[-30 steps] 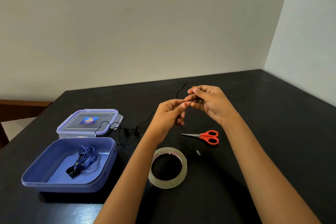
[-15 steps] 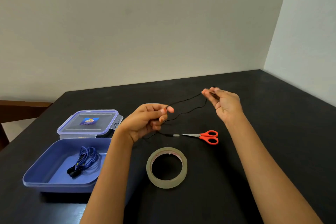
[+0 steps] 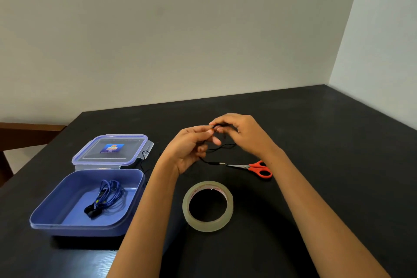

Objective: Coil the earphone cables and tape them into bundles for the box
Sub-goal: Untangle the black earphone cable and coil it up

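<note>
1. The left hand (image 3: 189, 149) and the right hand (image 3: 243, 133) are pinching the black cable (image 3: 223, 146) between them, fingers curled.
2. Its plug (image 3: 216, 163) is lying below the hands, beside the scissors (image 3: 257, 168).

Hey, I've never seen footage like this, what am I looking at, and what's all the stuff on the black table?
No machine here: a person wears a camera on the head, so the one view looks forward and down at their own hands. The left hand and right hand meet above the black table, both pinching a thin black earphone cable whose plug end shows below the hands. Also on the table: a roll of clear tape, red-handled scissors, and an open blue box holding a coiled blue earphone bundle, its lid lying behind it.
</note>
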